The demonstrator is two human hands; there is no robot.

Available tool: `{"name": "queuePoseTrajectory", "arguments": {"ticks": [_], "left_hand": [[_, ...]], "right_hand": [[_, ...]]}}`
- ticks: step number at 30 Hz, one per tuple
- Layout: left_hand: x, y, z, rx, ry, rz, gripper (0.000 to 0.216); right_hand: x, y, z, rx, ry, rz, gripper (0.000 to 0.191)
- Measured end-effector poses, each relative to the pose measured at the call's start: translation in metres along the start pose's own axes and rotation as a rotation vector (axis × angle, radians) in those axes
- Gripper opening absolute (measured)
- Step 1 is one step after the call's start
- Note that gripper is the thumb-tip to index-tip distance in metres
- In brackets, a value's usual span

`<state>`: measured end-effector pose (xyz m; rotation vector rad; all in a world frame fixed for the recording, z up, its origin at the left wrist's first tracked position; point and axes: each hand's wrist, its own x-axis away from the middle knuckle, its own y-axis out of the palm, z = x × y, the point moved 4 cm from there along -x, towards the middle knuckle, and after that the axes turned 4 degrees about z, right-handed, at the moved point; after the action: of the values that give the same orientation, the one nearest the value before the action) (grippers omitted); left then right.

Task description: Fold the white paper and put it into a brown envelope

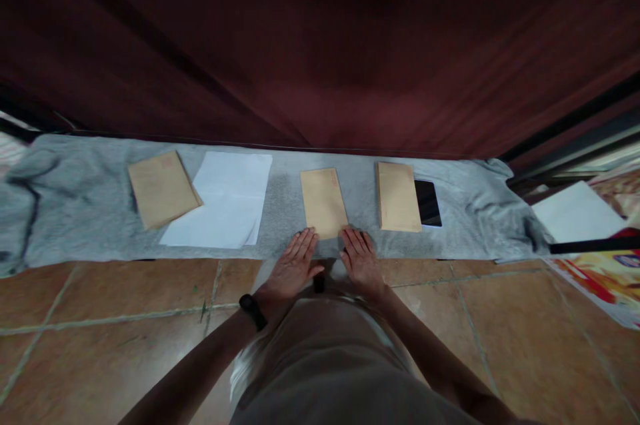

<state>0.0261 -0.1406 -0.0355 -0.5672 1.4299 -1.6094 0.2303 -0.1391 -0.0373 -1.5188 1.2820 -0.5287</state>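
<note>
Two bare hands lie palm down at the near edge of a brown envelope, one on each side, well apart from each other. Left hand (295, 262) has its fingers stretched out flat, tips at the near left corner; right hand (361, 262) rests the same way at the near right corner. Neither is closed around anything, though whether the fingertips press on the paper or only touch it is hard to tell, and they cover both near corners. The envelope (324, 202) lies in the middle of a long grey cloth (467, 205), and the small red print at its far right is too small to read.

To the left, a few brown envelopes (163, 188) overlap a pile of white paper (227, 195), hiding part of its left side; their count cannot be made out. To the right, a stack of envelopes (399, 198) covers the left part of a dark-screened device (429, 204), perhaps a phone. A black wristband (253, 312) circles the left wrist. Far off, a dark red curtain (325, 58) runs out of view. At the far right, a colourful printed sheet (607, 278) is cut off.
</note>
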Motion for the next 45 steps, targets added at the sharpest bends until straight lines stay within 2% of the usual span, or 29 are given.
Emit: {"name": "queuePoseTrajectory", "arguments": {"ticks": [5,8,12,19,22,28,34,37,42,45], "left_hand": [[-0.014,0.01,0.02,-0.011,0.034,-0.039,0.067],[-0.022,0.016,0.026,-0.016,0.022,-0.063,0.067],[-0.022,0.018,0.022,0.004,0.058,-0.071,0.071],[-0.014,0.01,0.013,0.015,0.058,-0.059,0.07],[-0.016,0.01,0.016,0.025,0.061,-0.045,0.068],[-0.017,0.021,0.015,0.07,0.072,-0.033,0.06],[-0.015,0.025,0.013,0.036,0.067,-0.039,0.069],[-0.017,0.024,0.014,0.013,0.072,-0.04,0.072],[-0.018,0.021,0.016,-0.002,0.1,-0.037,0.072],[-0.017,0.019,0.017,-0.012,0.093,-0.03,0.071]], "right_hand": [[-0.016,0.007,-0.02,-0.051,-0.084,-0.056,0.054],[-0.024,0.012,-0.024,-0.081,-0.106,-0.085,0.056],[-0.025,0.014,-0.016,-0.077,-0.107,-0.095,0.056],[-0.018,0.006,-0.003,-0.074,-0.108,-0.11,0.053],[-0.027,0.004,-0.001,-0.102,-0.172,-0.139,0.053],[-0.071,0.008,0.003,-0.094,-0.391,-0.264,0.05],[-0.13,0.02,0.016,-0.076,-0.5,-0.265,0.046],[-0.164,0.032,0.028,0.004,-0.481,-0.288,0.047],[-0.221,0.042,0.057,0.054,-0.367,-0.249,0.047],[-0.236,0.039,0.069,0.045,-0.287,-0.191,0.049]]}}
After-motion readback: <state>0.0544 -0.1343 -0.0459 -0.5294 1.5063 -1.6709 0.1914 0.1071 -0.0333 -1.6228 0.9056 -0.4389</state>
